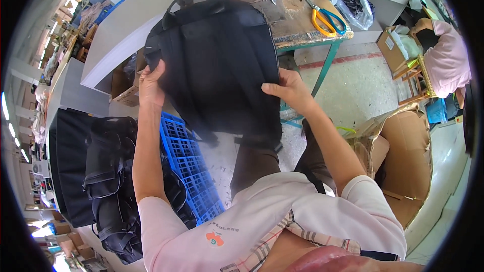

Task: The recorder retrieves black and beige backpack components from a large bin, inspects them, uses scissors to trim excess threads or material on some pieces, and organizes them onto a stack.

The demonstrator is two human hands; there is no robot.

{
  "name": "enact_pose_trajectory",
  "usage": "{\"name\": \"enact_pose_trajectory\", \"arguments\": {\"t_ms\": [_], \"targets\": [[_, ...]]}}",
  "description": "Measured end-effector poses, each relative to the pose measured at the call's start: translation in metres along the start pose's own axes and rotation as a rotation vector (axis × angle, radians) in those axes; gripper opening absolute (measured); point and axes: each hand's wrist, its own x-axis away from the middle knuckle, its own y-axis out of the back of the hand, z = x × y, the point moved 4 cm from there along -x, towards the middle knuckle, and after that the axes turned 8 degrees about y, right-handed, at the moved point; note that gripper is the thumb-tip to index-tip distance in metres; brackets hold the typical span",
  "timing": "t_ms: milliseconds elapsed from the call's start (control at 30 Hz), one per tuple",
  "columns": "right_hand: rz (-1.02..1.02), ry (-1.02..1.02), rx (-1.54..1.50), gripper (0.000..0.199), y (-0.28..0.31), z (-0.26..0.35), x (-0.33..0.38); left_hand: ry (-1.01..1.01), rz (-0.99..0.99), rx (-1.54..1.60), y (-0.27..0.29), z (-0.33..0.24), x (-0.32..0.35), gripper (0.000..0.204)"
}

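Note:
A black backpack (217, 65) hangs upright before me, with its shoulder straps toward me and a carry loop at its top. My left hand (151, 83) grips its left edge, thumb on the near side. On the opposite edge, my right hand (292, 89) is closed round the side, its thumb pressed on the fabric. The fingers behind the bag are hidden. Loose strap ends dangle at the bottom, over my legs.
A worn worktable (282, 7) ahead bears scissors (325, 20) with orange and teal handles. Black bags (108, 171) are piled at left by a blue plastic pallet (189, 171). An opened cardboard box (406, 156) stands at right. A person in pink (448, 60) sits beyond.

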Motion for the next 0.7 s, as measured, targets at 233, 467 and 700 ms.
{"name": "enact_pose_trajectory", "arguments": {"t_ms": [233,467,700], "targets": [[-0.270,-0.115,-0.035,0.023,0.021,0.002,-0.021,0.174,-0.125,-0.040,-0.012,0.009,-0.022,0.031],[-0.301,-0.132,-0.111,0.023,0.030,0.004,-0.030,0.224,-0.136,-0.049,-0.027,0.008,-0.037,0.030],[-0.345,-0.128,-0.155,0.023,0.032,0.005,-0.025,0.251,-0.065,-0.171,-0.032,0.011,-0.046,0.046]]}}
